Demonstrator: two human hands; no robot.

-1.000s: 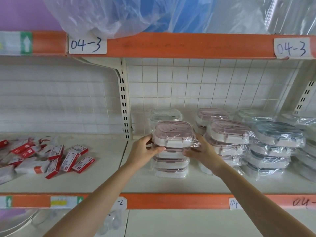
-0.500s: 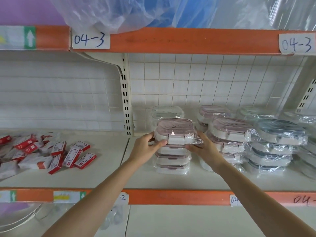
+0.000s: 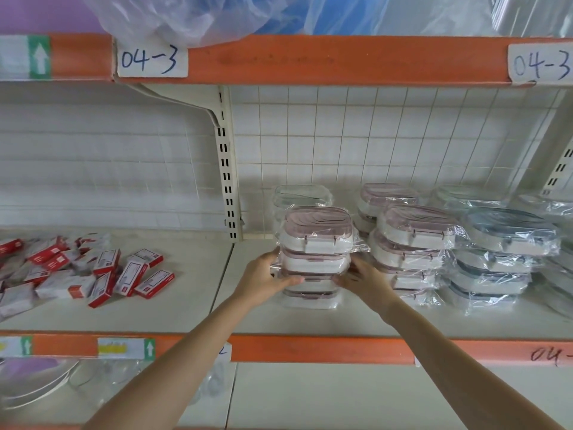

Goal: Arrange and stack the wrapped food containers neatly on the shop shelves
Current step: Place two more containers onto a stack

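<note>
— White tiled wall (image 3: 387,135) behind, orange-edged shelf (image 3: 310,349) in front, cream shelf board (image 3: 186,302) between. What sits on it?

— Wrapped stacks of food containers: blue-lidded ones (image 3: 502,259) at right, a pink-lidded stack (image 3: 412,249) beside them, and the pink-lidded front stack (image 3: 316,259) nearest the upright. Red and white boxes (image 3: 93,271) lie scattered at left.

— And the hands?

— Left hand (image 3: 266,280) and right hand (image 3: 366,283) press the front stack's lower containers from either side, thumbs curled across the front.

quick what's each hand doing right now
Left hand: grips the left side of the pink-lidded stack.
Right hand: grips its right side.
</note>
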